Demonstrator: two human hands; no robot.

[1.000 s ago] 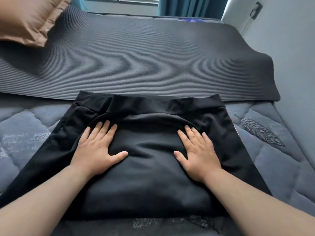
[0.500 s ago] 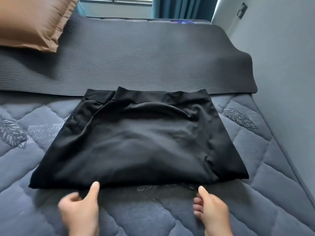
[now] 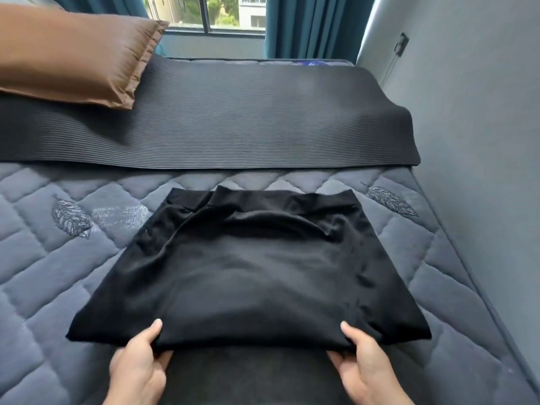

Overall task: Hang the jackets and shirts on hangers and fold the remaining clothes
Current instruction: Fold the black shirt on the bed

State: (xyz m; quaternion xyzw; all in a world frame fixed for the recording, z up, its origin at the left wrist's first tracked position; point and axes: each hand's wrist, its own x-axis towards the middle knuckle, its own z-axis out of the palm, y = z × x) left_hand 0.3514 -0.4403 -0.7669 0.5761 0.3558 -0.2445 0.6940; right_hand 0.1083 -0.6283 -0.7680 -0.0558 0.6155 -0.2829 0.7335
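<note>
A folded black garment [image 3: 254, 273] lies flat on the quilted blue-grey bed [image 3: 58, 273], its waistband at the far side. My left hand [image 3: 140, 366] grips the garment's near edge left of centre, thumb on top and fingers underneath. My right hand [image 3: 362, 366] grips the same near edge further right, in the same way. The near edge is raised slightly off the bed between my hands. No hangers or other clothes are in view.
A dark ribbed mat [image 3: 233, 118] spans the bed beyond the garment. A brown pillow [image 3: 73, 57] lies at the far left. A grey wall [image 3: 482, 141] runs close along the bed's right side. A window and teal curtains [image 3: 309, 24] are at the back.
My hands left the top of the garment, drew back to its near edge and now grip it with thumbs on top. The view has pulled back from the bed.
</note>
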